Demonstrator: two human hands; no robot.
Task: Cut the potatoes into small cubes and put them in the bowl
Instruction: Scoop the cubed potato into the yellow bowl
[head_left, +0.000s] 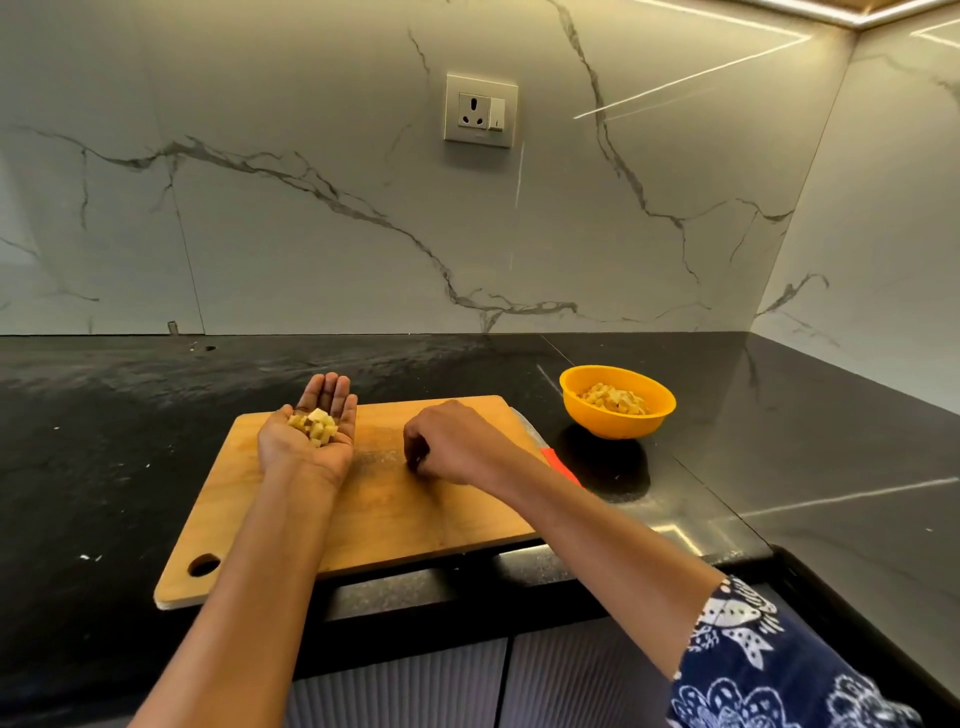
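Observation:
My left hand (291, 447) lies palm up over the left part of the wooden cutting board (395, 519) and cups a small heap of pale potato cubes (315, 427). My right hand (457, 441) rests on the board's middle with its fingers curled down against the wood; what the fingertips pinch is hidden. An orange bowl (618, 422) stands on the counter to the right of the board and holds more potato cubes (615, 400). A knife with a red handle (561, 465) lies beside the board's right edge, mostly behind my right forearm.
The board sits at the front edge of a black stone counter (130, 415), its near edge overhanging slightly. A marble wall with a socket (480, 110) rises behind, and the wall turns a corner at the right.

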